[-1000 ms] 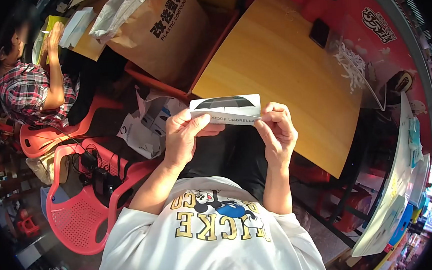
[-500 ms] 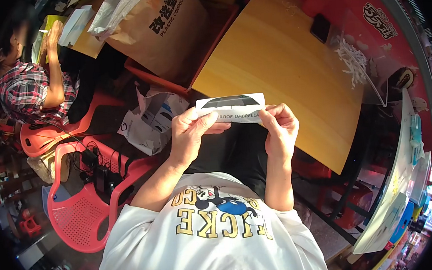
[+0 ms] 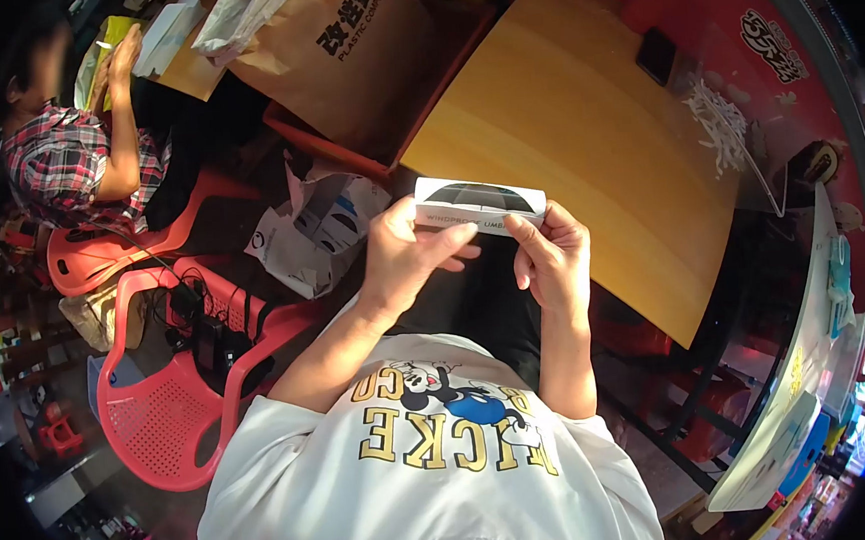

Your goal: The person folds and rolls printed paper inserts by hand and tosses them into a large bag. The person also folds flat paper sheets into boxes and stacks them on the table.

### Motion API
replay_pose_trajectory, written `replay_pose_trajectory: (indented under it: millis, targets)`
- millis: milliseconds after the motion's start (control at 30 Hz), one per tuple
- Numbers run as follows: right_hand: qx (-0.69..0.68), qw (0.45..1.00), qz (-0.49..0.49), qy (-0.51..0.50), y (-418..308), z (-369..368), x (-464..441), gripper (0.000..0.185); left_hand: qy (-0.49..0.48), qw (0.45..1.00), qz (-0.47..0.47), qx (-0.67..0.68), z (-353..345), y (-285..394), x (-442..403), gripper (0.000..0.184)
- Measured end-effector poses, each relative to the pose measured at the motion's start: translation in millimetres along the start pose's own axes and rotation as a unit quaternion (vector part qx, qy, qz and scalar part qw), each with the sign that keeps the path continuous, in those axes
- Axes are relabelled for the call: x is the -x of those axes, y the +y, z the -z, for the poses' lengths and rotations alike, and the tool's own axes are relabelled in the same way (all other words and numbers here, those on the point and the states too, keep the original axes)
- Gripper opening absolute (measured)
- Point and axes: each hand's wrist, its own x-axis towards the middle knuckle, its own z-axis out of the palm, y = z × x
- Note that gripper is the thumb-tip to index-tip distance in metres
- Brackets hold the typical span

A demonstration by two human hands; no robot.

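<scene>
A small white printed box (image 3: 480,206), with a dark umbrella picture and partly covered lettering, is held level above my lap, near the wooden table's edge. My right hand (image 3: 555,251) pinches its right end, thumb on the front face. At the left end, my left hand (image 3: 407,257) has its fingers behind the box and its thumb stretched along the lower edge. Whatever is inside the box, if anything, is hidden.
Beyond the box lies a wooden table (image 3: 580,89) with a black phone (image 3: 656,56) and white strips (image 3: 717,130). A large paper sack (image 3: 338,66), a red chair (image 3: 167,419) and a seated person (image 3: 64,165) are on the left.
The box has shifted right in view. My left thumb has slid along its lower edge and my left fingers have loosened, uncovering more lettering. My right thumb has moved inward over the front.
</scene>
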Motion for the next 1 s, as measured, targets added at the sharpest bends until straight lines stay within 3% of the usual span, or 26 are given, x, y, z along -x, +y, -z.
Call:
replay_pose_trajectory:
  millis: [167, 467, 533, 633, 733, 800, 867, 933, 1000]
  targets:
    - [0.030, 0.999, 0.033, 0.004, 3.3, -5.7, 0.4, 0.010, 0.060, 0.996, -0.056, 0.041, -11.7, -14.2, -2.5, 0.037]
    - [0.096, 0.994, 0.043, 0.042, 7.2, -8.2, -4.3, 0.012, 0.082, 0.996, -0.027, -0.007, -12.6, -16.7, -7.0, 0.025]
    - [0.068, 0.996, 0.046, 0.041, 7.1, -7.0, -6.2, 0.011, 0.045, 0.999, 0.020, 0.022, 1.1, -23.3, -10.6, 0.023]
    - [0.011, 0.999, 0.011, 0.038, 7.0, -4.9, -8.0, 0.010, 0.015, 0.997, 0.015, 0.076, 9.5, -28.9, -13.6, 0.024]
    - [0.003, 0.998, -0.057, -0.005, 9.7, 13.5, -13.0, 0.024, -0.025, 0.989, 0.044, 0.137, 19.2, -26.8, -13.8, 0.026]
    - [0.063, 0.995, -0.078, -0.010, 1.8, 10.7, -9.7, 0.026, -0.065, 0.983, 0.077, 0.155, 30.6, -27.8, -14.1, 0.029]
    - [0.216, 0.973, -0.071, -0.039, -2.9, 12.8, -6.7, 0.033, -0.067, 0.987, 0.092, 0.109, 40.8, -17.7, -11.6, 0.028]
    - [0.289, 0.953, -0.053, -0.068, 11.2, 25.0, -10.7, 0.040, -0.052, 0.997, 0.045, -0.022, 63.0, -24.0, -11.2, 0.021]
    - [0.341, 0.933, -0.017, -0.117, 15.6, 22.2, -7.8, 0.040, -0.053, 0.996, 0.031, -0.058, 78.4, -20.6, -6.1, 0.022]
